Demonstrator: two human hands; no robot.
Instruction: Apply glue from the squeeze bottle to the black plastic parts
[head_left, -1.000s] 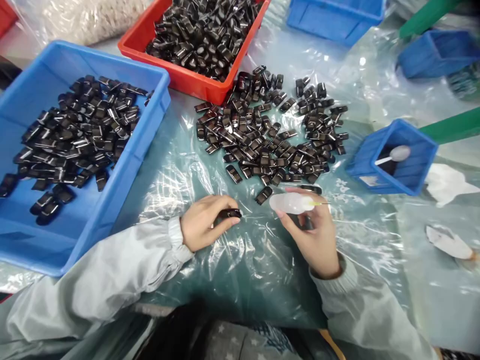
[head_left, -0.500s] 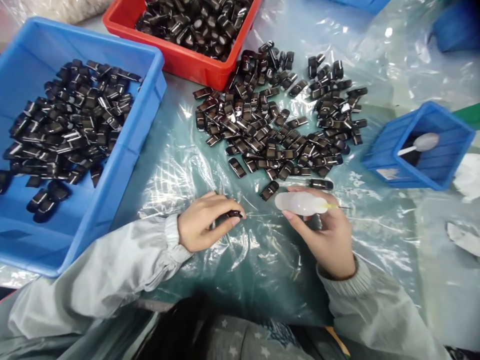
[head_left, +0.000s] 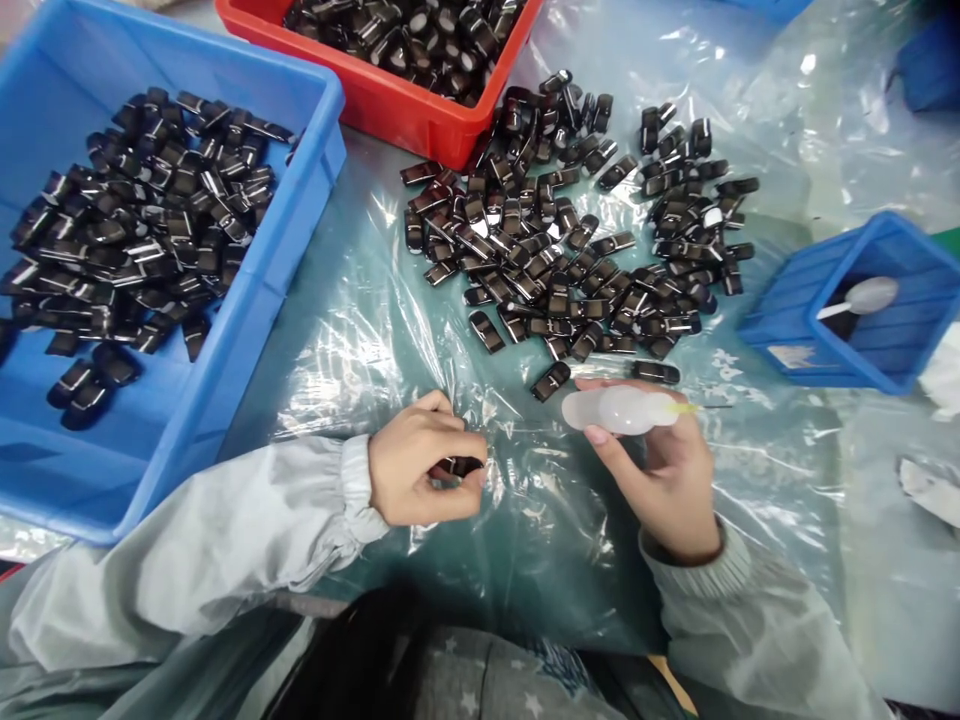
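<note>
My left hand (head_left: 427,460) is closed, thumb and fingers pinching a small glossy black piece (head_left: 459,466) just above the plastic-covered table; the fingers hide much of it. In my right hand (head_left: 667,480) lies a translucent white squeeze bottle (head_left: 619,410), held on its side. Its yellow tip with a thin needle points to the right, away from the left hand. Beyond both hands spreads a loose heap of similar shiny black pieces (head_left: 555,260). One single piece (head_left: 551,381) lies close to the bottle's rounded end.
A blue bin (head_left: 300,225) holding many black pieces stands at the left. Behind it is a red bin (head_left: 420,115) full of similar ones. At the right a small blue box (head_left: 802,310) contains a white spoon-like item (head_left: 870,296). Clear plastic sheeting (head_left: 780,520) covers the table.
My left hand has turned and curled its fingers further round the black piece. The right hand still holds the bottle much as before. The whole view has shifted slightly.
</note>
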